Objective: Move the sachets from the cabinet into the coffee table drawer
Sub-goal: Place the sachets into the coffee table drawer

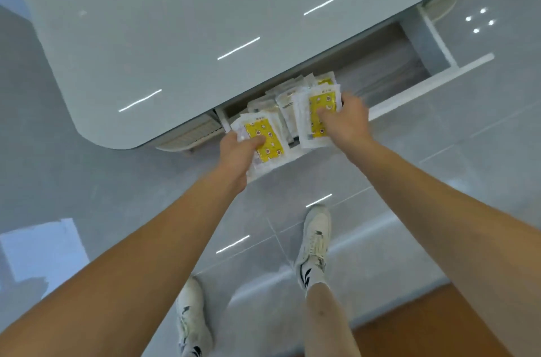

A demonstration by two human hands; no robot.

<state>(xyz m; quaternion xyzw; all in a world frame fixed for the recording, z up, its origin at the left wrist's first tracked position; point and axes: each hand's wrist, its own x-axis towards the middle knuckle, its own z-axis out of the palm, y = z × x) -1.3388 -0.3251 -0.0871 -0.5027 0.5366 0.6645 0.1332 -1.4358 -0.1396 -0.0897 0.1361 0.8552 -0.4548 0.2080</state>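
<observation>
While sachets (288,99) fill the drawer (409,87), both hands (243,152) (347,119) grip bundles.

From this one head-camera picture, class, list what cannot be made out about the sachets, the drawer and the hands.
- Printing on the sachets: blurred and too small to read.
- How many sachets each stack holds: they overlap, and the left hand and right hand cover part of them.
- Back of the drawer: hidden under the tabletop.
- The fingers under the stacks: hidden by the sachets.
- The cabinet: outside the frame.
</observation>
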